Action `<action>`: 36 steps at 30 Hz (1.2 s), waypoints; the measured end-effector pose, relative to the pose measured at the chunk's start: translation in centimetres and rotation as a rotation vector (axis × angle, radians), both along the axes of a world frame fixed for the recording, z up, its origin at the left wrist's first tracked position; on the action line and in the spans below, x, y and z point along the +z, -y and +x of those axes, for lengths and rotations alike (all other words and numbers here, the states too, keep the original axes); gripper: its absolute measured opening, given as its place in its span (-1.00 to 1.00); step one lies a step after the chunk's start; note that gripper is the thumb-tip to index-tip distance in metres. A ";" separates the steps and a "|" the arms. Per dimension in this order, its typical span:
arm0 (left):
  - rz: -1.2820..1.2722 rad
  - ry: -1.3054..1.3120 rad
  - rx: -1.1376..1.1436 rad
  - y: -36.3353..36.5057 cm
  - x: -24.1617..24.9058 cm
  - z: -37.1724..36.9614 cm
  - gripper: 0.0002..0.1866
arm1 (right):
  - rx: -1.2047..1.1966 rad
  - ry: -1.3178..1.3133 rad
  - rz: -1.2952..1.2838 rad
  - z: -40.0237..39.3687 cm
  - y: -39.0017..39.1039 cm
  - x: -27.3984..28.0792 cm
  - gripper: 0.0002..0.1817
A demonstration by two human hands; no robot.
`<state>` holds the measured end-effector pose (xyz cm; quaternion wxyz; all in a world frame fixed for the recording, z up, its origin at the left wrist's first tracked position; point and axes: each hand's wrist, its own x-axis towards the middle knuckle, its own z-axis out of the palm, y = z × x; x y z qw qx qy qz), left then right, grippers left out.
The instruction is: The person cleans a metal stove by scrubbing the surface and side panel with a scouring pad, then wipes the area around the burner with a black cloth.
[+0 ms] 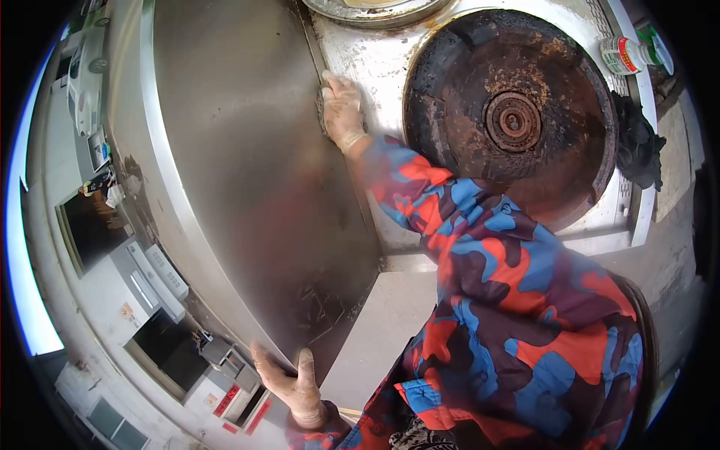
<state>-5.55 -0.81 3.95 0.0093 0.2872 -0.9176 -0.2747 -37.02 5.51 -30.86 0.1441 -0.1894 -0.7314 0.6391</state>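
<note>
A broad stainless steel panel (232, 150) with a raised rim stands along the side of a white, stained worktop (382, 67). My left hand (296, 386) is at its near corner, thumb on one side of the edge and fingers on the other. Where the panel meets the worktop, my right hand (343, 112) is curled against the panel. A dark, rough-looking bit shows under its fingers; what it is, I cannot make out. Beside this hand, a round, rusty griddle-like pan (555, 112) with a ringed centre is set in the worktop.
A spray bottle (619, 56) with a red and white label lies at the worktop's far edge, near a crumpled black cloth or glove (637, 146). Part of another round metal pan (375, 13) shows at the top. Beyond the panel are buildings and a parked car (86, 79).
</note>
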 end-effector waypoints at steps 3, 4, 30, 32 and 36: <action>0.013 -0.018 0.013 -0.2 -0.2 -0.1 -0.13 | -0.131 0.018 0.170 -5.7 0.1 -0.2 -0.65; 0.037 -0.030 0.015 -0.2 -0.1 0.1 -0.13 | -0.102 -0.026 0.097 -5.8 -0.2 0.1 -0.66; 0.047 -0.065 -0.036 -0.1 -0.4 -0.3 -0.21 | -0.037 -0.041 0.181 -2.2 -1.3 -0.6 -0.74; -0.078 -0.026 -0.068 -0.1 -0.3 -0.3 -0.24 | 0.051 -0.051 0.207 3.4 -1.4 -0.2 -0.73; -0.082 -0.062 -0.069 -0.1 -0.6 -0.3 -0.27 | 0.189 0.043 0.100 16.0 -2.0 2.5 -0.72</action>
